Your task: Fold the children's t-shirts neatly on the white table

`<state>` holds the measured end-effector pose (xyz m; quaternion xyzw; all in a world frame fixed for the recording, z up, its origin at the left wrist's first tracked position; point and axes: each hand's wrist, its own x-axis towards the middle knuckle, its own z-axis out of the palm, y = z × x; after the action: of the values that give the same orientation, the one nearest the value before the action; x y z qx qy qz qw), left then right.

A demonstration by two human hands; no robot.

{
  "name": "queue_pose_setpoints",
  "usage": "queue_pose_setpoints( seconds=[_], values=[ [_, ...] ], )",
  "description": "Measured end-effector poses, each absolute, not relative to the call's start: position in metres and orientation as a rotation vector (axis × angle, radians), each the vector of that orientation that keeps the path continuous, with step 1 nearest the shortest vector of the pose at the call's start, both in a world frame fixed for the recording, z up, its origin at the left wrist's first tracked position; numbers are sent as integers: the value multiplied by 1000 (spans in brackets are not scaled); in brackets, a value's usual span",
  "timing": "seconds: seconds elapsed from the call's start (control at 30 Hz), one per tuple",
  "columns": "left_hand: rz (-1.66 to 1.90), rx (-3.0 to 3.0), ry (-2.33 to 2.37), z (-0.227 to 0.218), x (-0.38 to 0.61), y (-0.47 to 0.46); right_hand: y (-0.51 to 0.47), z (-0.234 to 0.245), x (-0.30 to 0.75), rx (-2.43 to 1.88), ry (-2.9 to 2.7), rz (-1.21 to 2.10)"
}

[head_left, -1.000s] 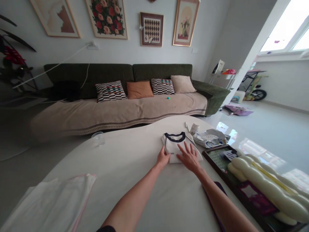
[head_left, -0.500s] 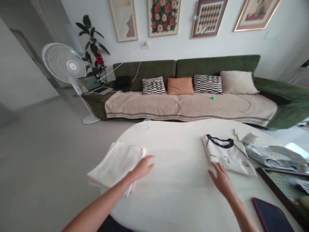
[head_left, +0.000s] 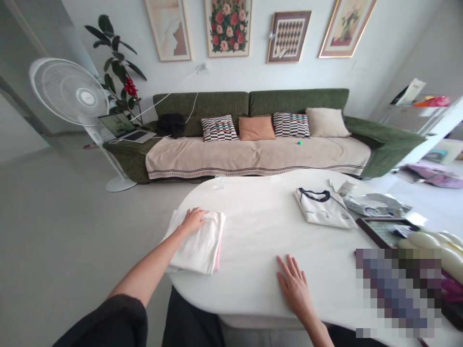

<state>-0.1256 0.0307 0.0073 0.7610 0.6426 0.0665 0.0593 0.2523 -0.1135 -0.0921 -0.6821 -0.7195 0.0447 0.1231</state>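
Observation:
On the left part of the white table [head_left: 249, 231] lies a stack of folded white cloth [head_left: 202, 246], with a pink layer [head_left: 217, 255] showing at its right edge. My left hand [head_left: 193, 220] rests on top of this stack, fingers stretched out. My right hand [head_left: 294, 284] lies flat on the bare tabletop near the front edge, its fingers spread and nothing in it. Beyond it sits a folded white shirt [head_left: 323, 212] with a dark collar, apart from both hands.
A clear cup [head_left: 219, 181] stands at the table's far edge. Along the right side are a silvery plastic bag [head_left: 378, 205], a dark-rimmed tray [head_left: 372, 233] and bananas [head_left: 434, 246]; a patch there is pixelated. A green sofa [head_left: 210, 107] and a white fan [head_left: 72, 91] stand beyond.
My left hand has moved from the stack's right edge onto its top, and the stack sits further right. My right hand has drawn back from the shirt onto the tabletop. The view has turned right.

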Motion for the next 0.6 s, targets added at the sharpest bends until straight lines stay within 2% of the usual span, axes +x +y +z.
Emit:
queue_pose_setpoints(
  seconds=[0.2, 0.3, 0.47, 0.53, 0.6],
  values=[
    [196, 2359, 1933, 36, -125, 20, -108, -82, 253, -2062, -2101, 238],
    [173, 2378, 1851, 50, -104, -7, -108, -60, 242, -2031, -2071, 328],
    [185, 2521, 1129, 77, -29, -94, -121, 7, 187, -1368, -2243, 589],
    [190, 2522, 1009, 88, -7, -127, -128, 28, 170, -1128, -2366, 722],
    [192, 2494, 1042, 95, 0, -149, -136, 42, 167, -1125, -2428, 763]
  ],
)
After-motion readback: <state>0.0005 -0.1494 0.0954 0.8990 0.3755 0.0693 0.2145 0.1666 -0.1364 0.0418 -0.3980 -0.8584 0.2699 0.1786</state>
